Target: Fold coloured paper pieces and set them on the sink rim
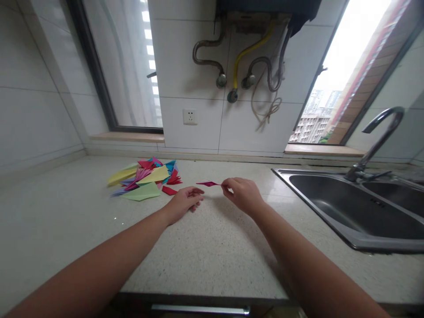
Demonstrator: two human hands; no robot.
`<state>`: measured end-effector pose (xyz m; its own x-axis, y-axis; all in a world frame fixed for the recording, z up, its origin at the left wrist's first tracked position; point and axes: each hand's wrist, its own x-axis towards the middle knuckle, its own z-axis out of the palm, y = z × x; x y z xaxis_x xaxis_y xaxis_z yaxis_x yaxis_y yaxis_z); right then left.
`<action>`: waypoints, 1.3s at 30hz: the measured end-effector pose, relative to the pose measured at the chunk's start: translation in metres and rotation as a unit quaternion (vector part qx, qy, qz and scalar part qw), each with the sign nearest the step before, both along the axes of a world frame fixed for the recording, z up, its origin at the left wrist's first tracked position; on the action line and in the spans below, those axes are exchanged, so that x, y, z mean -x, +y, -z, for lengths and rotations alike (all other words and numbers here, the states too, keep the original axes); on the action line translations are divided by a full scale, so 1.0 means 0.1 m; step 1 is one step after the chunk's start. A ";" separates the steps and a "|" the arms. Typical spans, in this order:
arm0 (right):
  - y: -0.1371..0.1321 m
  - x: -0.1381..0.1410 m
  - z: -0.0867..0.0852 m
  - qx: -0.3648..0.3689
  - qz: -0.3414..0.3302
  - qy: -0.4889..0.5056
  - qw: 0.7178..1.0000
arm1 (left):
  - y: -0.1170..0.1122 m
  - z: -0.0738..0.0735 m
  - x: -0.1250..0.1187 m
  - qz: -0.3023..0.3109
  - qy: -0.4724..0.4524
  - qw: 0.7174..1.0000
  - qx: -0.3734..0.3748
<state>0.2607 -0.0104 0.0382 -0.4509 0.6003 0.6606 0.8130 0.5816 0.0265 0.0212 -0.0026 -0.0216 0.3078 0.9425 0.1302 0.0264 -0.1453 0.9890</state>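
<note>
In the head view my right hand (244,194) pinches one end of a small magenta folded paper (208,183), a slim pointed piece held just over the countertop. My left hand (184,203) rests by the counter surface left of it, fingers loosely stretched and apart, with nothing seen in them. Just behind the left wrist lies a red folded paper (169,190). Farther left is a heap of colourful folded papers, among them a pale green piece (144,192), a yellow piece (154,175) and a blue piece (170,167).
A pale speckled countertop (185,256) spans the view. On the right, a steel sink (351,212) has a curved faucet (386,132). Pipes and a yellow hose (245,51) hang from a dark wall unit (265,11). A socket (190,116) sits on the tiled wall.
</note>
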 end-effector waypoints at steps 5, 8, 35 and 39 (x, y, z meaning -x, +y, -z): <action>0.01 -0.20 -0.09 -0.009 -0.019 -0.121 0.992 | -0.02 0.00 -0.01 -0.020 -0.019 0.999 -0.029; 0.00 -0.28 0.04 0.014 -0.010 -0.097 0.995 | -0.04 -0.01 -0.02 -0.038 -0.017 0.998 -0.041; 0.07 -0.25 0.33 0.504 -0.101 0.243 0.822 | 0.00 -0.05 -0.05 0.002 0.050 0.999 0.004; 0.07 -0.27 0.34 0.555 -0.118 0.275 0.776 | 0.00 -0.06 -0.04 0.015 0.054 0.998 0.015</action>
<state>0.2872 -0.0034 0.0042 -0.4673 0.8811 -0.0728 0.3908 0.1319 -0.9110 0.0249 -0.0022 -0.0157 0.3471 0.9354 0.0668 0.1295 -0.1184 0.9845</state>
